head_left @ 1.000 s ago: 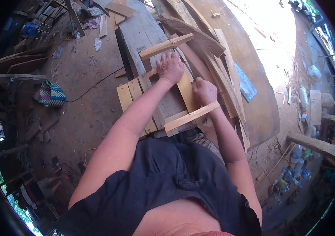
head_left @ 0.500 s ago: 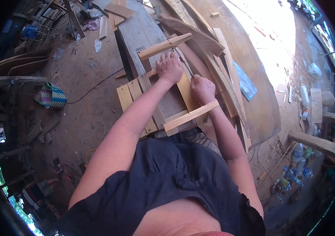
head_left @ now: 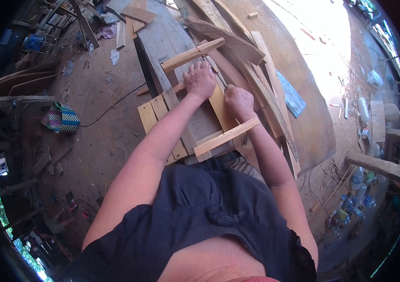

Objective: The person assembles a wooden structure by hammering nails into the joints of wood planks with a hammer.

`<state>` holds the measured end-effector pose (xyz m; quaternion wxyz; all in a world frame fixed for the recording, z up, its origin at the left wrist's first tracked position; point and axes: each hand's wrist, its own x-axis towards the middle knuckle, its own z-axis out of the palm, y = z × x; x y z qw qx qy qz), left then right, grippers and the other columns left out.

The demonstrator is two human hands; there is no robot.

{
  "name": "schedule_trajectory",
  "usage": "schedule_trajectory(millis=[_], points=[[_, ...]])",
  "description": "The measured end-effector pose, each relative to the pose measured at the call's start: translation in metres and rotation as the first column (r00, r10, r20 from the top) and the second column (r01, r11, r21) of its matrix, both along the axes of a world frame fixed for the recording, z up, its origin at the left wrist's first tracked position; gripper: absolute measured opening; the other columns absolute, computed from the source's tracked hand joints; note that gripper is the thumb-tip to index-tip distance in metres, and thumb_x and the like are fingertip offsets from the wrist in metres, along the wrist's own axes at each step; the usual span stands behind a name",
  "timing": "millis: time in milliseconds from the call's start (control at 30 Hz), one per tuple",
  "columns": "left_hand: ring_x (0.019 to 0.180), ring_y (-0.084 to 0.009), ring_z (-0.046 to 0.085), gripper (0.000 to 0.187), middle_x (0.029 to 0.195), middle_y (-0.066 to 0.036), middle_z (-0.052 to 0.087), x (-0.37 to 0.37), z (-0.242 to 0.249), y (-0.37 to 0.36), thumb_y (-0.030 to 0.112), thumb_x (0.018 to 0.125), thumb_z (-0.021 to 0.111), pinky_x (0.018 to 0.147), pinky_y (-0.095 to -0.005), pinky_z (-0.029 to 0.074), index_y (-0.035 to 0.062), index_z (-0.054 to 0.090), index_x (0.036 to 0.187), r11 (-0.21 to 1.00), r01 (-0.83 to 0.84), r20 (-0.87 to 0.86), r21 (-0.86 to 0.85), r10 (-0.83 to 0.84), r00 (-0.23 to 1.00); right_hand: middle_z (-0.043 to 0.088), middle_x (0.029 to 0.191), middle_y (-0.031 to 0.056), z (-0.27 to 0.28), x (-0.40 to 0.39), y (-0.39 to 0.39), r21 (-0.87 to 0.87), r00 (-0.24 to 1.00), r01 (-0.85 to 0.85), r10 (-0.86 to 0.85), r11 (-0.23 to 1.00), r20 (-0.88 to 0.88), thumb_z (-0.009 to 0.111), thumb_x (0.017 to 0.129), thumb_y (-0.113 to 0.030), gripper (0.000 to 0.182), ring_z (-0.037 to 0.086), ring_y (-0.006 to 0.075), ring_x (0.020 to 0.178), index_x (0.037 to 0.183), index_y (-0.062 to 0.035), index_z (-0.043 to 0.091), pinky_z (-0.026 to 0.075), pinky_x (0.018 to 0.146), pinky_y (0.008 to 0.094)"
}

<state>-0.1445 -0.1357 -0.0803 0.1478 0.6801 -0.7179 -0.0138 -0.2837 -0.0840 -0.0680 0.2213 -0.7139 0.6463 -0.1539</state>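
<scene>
A small wooden frame [head_left: 225, 137] of pale slats and crossbars lies on the bench in front of me. My left hand [head_left: 199, 81] is closed over its far part, just below the upper crossbar [head_left: 193, 55], with fingers curled around the wood. To the right, my right hand [head_left: 239, 101] makes a fist around a thin, dark, rod-like tool [head_left: 220, 76]. The rod points away from me, toward the wood beside my left fingers. Its handle is hidden in the fist, and where its tip meets the wood I cannot make out.
Grey planks [head_left: 155, 33] form the bench under the frame. Loose boards [head_left: 273, 101] and a large wooden sheet [head_left: 312, 127] lie on the right. A woven basket [head_left: 63, 117] sits on the dirt floor at left. Plastic bottles [head_left: 350, 207] lie at lower right.
The whole view has shifted slightly, with the frame and hands a little further left. Both hands keep their holds, and the frame looks unchanged.
</scene>
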Motion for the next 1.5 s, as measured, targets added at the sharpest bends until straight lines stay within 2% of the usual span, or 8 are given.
schedule_trajectory(millis=[200, 300, 533, 767, 1033, 1267, 1367, 1500], points=[[0.097, -0.0286, 0.049, 0.020, 0.098, -0.010, 0.053, 0.001, -0.001, -0.002, 0.022, 0.079, 0.047, 0.081, -0.0465, 0.037, 0.0095, 0.049, 0.094, 1.000, -0.009, -0.015, -0.006, 0.009, 1.000, 0.062, 0.068, 0.0187, 0.004, -0.027, 0.065, 0.097, 0.997, 0.033, -0.026, 0.995, -0.073, 0.048, 0.082, -0.022, 0.020, 0.063, 0.0352, 0.068, 0.073, -0.0053, 0.054, 0.048, 0.062, 0.0460], [0.097, -0.0289, 0.049, 0.019, 0.097, -0.010, 0.052, 0.000, -0.004, -0.001, 0.022, 0.079, 0.047, 0.080, -0.0469, 0.037, 0.0093, 0.049, 0.094, 1.000, 0.002, -0.023, -0.029, -0.003, 1.000, 0.061, 0.064, 0.0181, 0.007, -0.033, 0.077, 0.056, 0.997, 0.018, -0.014, 0.998, -0.081, 0.049, 0.081, -0.022, 0.018, 0.063, 0.0340, 0.066, 0.072, -0.0062, 0.054, 0.048, 0.060, 0.0458], [0.099, -0.0281, 0.049, 0.021, 0.101, -0.010, 0.053, -0.001, -0.001, -0.002, 0.023, 0.079, 0.049, 0.082, -0.0466, 0.036, 0.0096, 0.050, 0.095, 1.000, -0.008, 0.027, 0.016, 0.008, 1.000, 0.063, 0.071, 0.0176, 0.004, -0.002, 0.009, -0.023, 0.998, -0.008, 0.007, 1.000, -0.060, 0.047, 0.081, -0.017, 0.017, 0.062, 0.0361, 0.068, 0.079, -0.0044, 0.058, 0.048, 0.062, 0.0450], [0.099, -0.0284, 0.049, 0.022, 0.101, -0.010, 0.053, -0.001, -0.001, -0.004, 0.023, 0.078, 0.049, 0.082, -0.0467, 0.037, 0.0094, 0.049, 0.095, 1.000, -0.010, 0.000, 0.014, 0.010, 1.000, 0.063, 0.072, 0.0191, 0.018, -0.033, 0.078, 0.121, 0.997, 0.021, -0.012, 0.992, -0.075, 0.047, 0.081, -0.016, 0.017, 0.063, 0.0355, 0.072, 0.078, -0.0042, 0.059, 0.049, 0.064, 0.0453], [0.099, -0.0280, 0.049, 0.021, 0.099, -0.010, 0.053, -0.001, -0.002, -0.002, 0.023, 0.078, 0.049, 0.083, -0.0468, 0.036, 0.0090, 0.050, 0.094, 1.000, -0.010, 0.001, -0.003, 0.010, 1.000, 0.062, 0.071, 0.0195, 0.010, 0.001, 0.007, -0.004, 0.999, 0.000, -0.001, 1.000, -0.036, 0.047, 0.083, -0.019, 0.020, 0.063, 0.0350, 0.071, 0.078, -0.0038, 0.058, 0.048, 0.065, 0.0457], [0.098, -0.0278, 0.049, 0.022, 0.099, -0.010, 0.053, 0.000, -0.002, -0.003, 0.023, 0.077, 0.050, 0.082, -0.0461, 0.036, 0.0090, 0.050, 0.095, 1.000, -0.011, -0.010, 0.023, 0.012, 1.000, 0.062, 0.069, 0.0197, 0.015, -0.032, 0.076, 0.090, 0.998, 0.017, -0.012, 0.996, -0.059, 0.047, 0.082, -0.020, 0.020, 0.063, 0.0352, 0.069, 0.076, -0.0034, 0.057, 0.048, 0.065, 0.0455], [0.098, -0.0275, 0.049, 0.023, 0.099, -0.010, 0.053, -0.001, -0.004, -0.002, 0.023, 0.077, 0.050, 0.081, -0.0459, 0.036, 0.0091, 0.050, 0.095, 1.000, 0.003, -0.009, -0.006, -0.003, 1.000, 0.062, 0.068, 0.0197, 0.007, -0.022, 0.051, 0.106, 0.995, 0.018, -0.007, 0.994, -0.099, 0.048, 0.081, -0.019, 0.019, 0.063, 0.0352, 0.069, 0.076, -0.0033, 0.057, 0.049, 0.064, 0.0451], [0.098, -0.0274, 0.049, 0.023, 0.100, -0.010, 0.053, 0.000, -0.003, -0.002, 0.023, 0.078, 0.049, 0.082, -0.0464, 0.035, 0.0093, 0.050, 0.095, 1.000, -0.004, 0.010, -0.003, 0.004, 1.000, 0.061, 0.067, 0.0193, 0.003, -0.001, 0.005, -0.059, 0.999, -0.030, 0.027, 0.998, -0.037, 0.047, 0.081, -0.017, 0.018, 0.062, 0.0359, 0.067, 0.077, -0.0038, 0.058, 0.048, 0.063, 0.0459]])
